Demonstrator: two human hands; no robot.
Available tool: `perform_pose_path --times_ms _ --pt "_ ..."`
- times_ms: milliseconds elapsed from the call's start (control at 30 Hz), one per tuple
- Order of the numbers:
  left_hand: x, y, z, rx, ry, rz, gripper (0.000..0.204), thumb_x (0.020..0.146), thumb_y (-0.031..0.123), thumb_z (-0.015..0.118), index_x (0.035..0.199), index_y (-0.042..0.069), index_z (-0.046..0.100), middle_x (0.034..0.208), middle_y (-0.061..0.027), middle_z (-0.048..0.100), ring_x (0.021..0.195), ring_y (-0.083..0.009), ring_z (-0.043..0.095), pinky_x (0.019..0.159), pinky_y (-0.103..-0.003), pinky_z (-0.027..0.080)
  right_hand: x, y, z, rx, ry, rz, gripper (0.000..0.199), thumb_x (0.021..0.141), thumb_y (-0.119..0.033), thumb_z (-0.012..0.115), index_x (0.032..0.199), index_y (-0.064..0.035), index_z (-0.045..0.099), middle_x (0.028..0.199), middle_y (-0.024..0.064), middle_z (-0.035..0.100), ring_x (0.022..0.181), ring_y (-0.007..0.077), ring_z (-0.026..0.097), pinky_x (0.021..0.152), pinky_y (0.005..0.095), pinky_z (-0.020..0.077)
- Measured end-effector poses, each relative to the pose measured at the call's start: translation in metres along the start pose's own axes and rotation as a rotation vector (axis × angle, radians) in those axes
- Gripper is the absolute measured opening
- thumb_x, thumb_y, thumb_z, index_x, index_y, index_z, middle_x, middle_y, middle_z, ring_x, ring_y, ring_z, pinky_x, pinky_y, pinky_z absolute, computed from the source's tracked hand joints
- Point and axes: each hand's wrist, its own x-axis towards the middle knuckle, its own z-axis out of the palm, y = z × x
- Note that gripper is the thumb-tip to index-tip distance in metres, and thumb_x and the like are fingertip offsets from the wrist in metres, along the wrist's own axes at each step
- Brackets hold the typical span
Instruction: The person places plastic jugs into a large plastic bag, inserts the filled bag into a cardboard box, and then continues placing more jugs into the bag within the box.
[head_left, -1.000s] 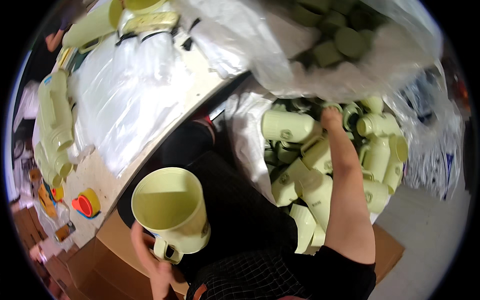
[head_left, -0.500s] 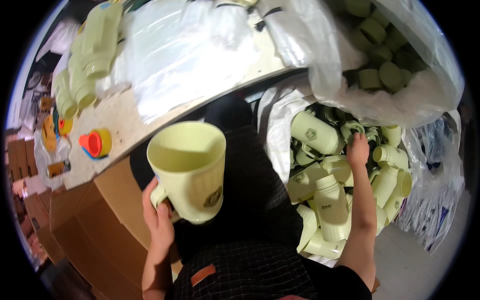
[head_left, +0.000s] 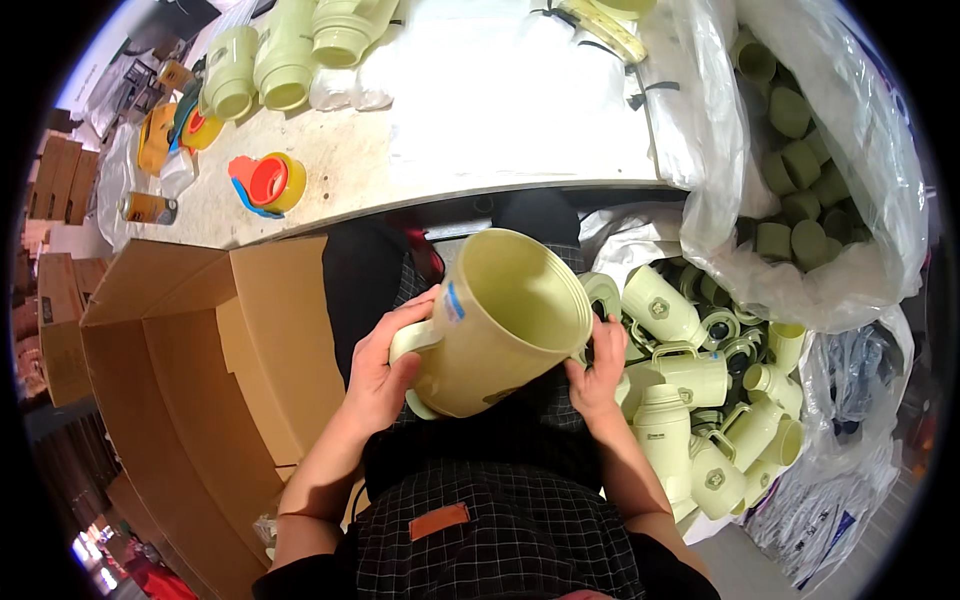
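Left hand (head_left: 385, 365) grasps the jug (head_left: 485, 360) by its handle (head_left: 408, 345); its open end (head_left: 528, 290) tilts toward the right hand (head_left: 597, 368), its hold unclear.

Glare bleaches the white sheeting (head_left: 520, 110) beyond my right hand (head_left: 597, 372). Far around my grip, everything bends toward a black rim.
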Motion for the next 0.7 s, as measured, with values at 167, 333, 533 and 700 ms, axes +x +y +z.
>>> perform_pose_path --times_ms 167,333,533,700 --pt "0.000 0.003 -0.002 -0.081 -0.099 0.036 0.046 0.087 -0.001 0.059 0.133 -0.002 0.054 0.144 -0.0256 0.052 0.132 -0.0363 0.055 0.108 -0.040 0.044 0.080 -0.017 -0.049 0.644 0.146 0.323 0.058 0.096 -0.054 0.056 0.104 0.0027 0.067 0.089 0.0087 0.066 0.083 0.0200 0.059 0.074 0.0357 0.0474" --pt "-0.003 0.004 -0.002 -0.157 -0.123 -0.010 0.041 0.094 0.012 0.060 0.133 -0.001 0.055 0.143 -0.0210 0.055 0.129 -0.0336 0.058 0.105 -0.038 0.046 0.117 -0.066 -0.055 0.437 -0.359 -0.356 0.064 0.073 -0.044 0.082 0.114 0.0036 0.071 0.081 0.0080 0.054 0.070 0.0221 0.053 0.063 0.0305 0.0419" --pt "-0.008 -0.002 -0.002 -0.156 -0.116 -0.058 0.042 0.098 0.027 0.062 0.131 0.002 0.056 0.143 -0.0180 0.056 0.123 -0.0317 0.061 0.101 -0.037 0.049 0.091 -0.064 -0.056 0.461 -0.337 -0.322 0.058 0.080 -0.042 0.079 0.116 0.0017 0.071 0.081 0.0074 0.054 0.071 0.0196 0.051 0.061 0.0306 0.0400" --pt "-0.029 0.039 0.028 0.319 -0.165 -0.159 0.070 0.080 0.013 0.076 0.140 0.007 0.041 0.155 -0.0225 0.037 0.113 -0.0436 0.062 0.087 -0.043 0.056 0.095 -0.078 -0.053 0.319 -0.323 0.032 0.050 0.082 -0.034 0.077 0.117 0.0014 0.070 0.080 0.0053 0.050 0.075 0.0186 0.050 0.069 0.0305 0.0421"
